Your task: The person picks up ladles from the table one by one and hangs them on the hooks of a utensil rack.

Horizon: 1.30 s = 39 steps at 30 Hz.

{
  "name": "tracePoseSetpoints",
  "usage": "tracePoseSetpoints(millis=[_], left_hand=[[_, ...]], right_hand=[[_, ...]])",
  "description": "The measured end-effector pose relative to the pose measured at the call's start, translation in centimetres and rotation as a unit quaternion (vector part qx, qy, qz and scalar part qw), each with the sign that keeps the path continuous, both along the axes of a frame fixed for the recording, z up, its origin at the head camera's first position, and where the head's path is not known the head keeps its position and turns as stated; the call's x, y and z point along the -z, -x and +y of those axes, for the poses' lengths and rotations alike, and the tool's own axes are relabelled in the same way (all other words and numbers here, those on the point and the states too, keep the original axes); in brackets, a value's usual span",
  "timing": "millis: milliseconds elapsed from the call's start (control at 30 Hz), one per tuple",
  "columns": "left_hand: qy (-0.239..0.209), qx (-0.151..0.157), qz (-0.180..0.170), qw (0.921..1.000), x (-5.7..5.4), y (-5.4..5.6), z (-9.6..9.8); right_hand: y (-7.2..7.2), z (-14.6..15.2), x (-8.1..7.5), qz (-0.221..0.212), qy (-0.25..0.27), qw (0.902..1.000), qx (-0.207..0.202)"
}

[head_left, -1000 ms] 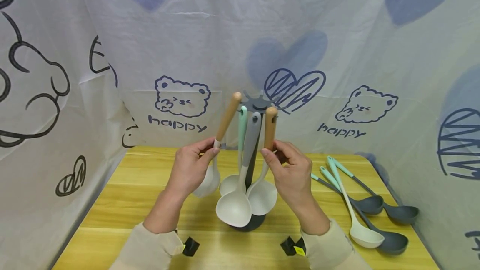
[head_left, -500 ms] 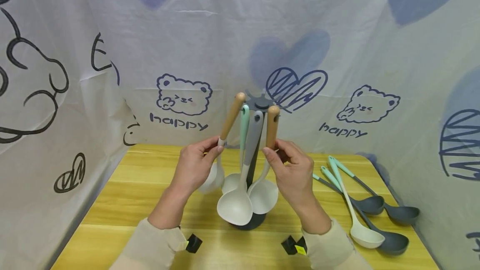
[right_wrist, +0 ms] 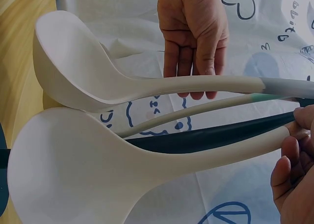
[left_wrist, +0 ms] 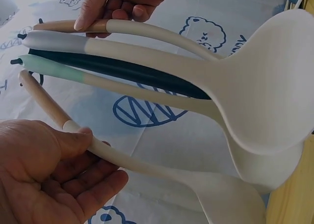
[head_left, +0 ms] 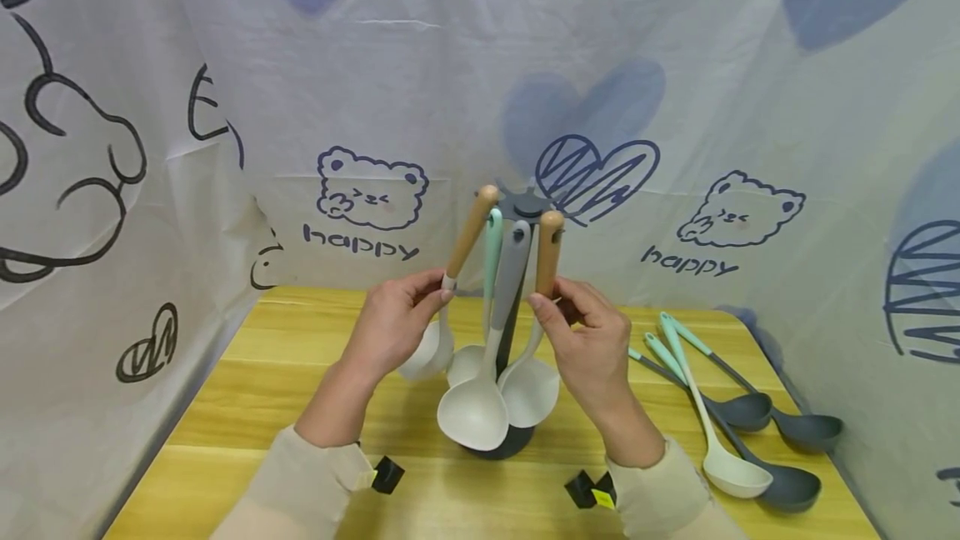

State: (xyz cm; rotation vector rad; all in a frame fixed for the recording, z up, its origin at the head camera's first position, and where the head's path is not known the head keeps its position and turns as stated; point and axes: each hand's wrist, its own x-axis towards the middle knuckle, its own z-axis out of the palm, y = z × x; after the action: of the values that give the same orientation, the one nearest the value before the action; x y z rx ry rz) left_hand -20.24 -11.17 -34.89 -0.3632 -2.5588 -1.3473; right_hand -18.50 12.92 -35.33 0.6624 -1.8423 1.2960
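Note:
A dark grey utensil stand (head_left: 525,205) rises in the middle of the table with white ladles around it. My left hand (head_left: 390,319) pinches one wooden-handled ladle (head_left: 471,233) just below its handle; this ladle leans, its top close to the stand's hooks. Whether it hangs on a hook I cannot tell. On the stand's right side, my right hand (head_left: 588,336) pinches another wooden-handled ladle (head_left: 549,257) at the handle's lower end. Between them hang a grey-handled ladle (head_left: 474,415) in front and a mint-handled ladle (head_left: 492,252), its bowl partly hidden behind.
On the right of the wooden table (head_left: 247,407) lie several mint-handled utensils, among them a white ladle (head_left: 735,473) and a dark grey ladle (head_left: 795,488), overlapping one another. A printed cloth (head_left: 450,90) hangs behind and at the sides.
My left hand has shifted slightly right with its wooden-handled ladle, nearer the stand. My right hand keeps the same hold. The whole head view has drifted a little.

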Motion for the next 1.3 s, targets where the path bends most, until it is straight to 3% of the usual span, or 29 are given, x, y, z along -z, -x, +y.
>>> tracePoseSetpoints(millis=[433,633,800,867,933,1033,1133,1200,1300], left_hand=[[-0.007,0.023,-0.024,0.9994,-0.3,-0.4,-0.5],[-0.035,0.018,-0.027,0.9989,-0.5,-0.9,0.2],[-0.049,-0.008,-0.026,0.9984,-0.7,-1.6,0.9],[-0.053,-0.031,0.001,0.9981,-0.7,-2.1,1.3],[-0.062,-0.053,0.053,0.9952,-0.5,-2.5,1.7],[-0.068,-0.078,0.158,0.9819,0.0,-3.3,2.4],[-0.064,-0.073,0.233,0.9677,0.5,-3.8,3.2],[-0.065,-0.055,0.240,0.9671,0.7,-3.9,3.6],[-0.072,-0.024,0.193,0.9783,0.9,-4.1,4.2]], right_hand=[[-0.2,0.3,-0.1,-0.013,-0.006,0.9999,0.001],[-0.4,0.5,-0.1,-0.028,-0.013,0.9994,0.012],[-0.4,0.5,-0.2,-0.027,-0.018,0.9994,0.016],[-0.4,0.5,-0.2,-0.023,-0.021,0.9994,0.013],[-0.4,0.5,-0.1,-0.021,-0.023,0.9995,0.012],[-0.6,0.6,-0.1,-0.018,-0.023,0.9995,0.015],[-0.8,0.7,0.0,-0.018,-0.013,0.9993,0.030],[-1.0,0.7,0.0,-0.018,-0.002,0.9989,0.042],[-1.1,0.8,-0.1,-0.011,0.015,0.9982,0.056]])
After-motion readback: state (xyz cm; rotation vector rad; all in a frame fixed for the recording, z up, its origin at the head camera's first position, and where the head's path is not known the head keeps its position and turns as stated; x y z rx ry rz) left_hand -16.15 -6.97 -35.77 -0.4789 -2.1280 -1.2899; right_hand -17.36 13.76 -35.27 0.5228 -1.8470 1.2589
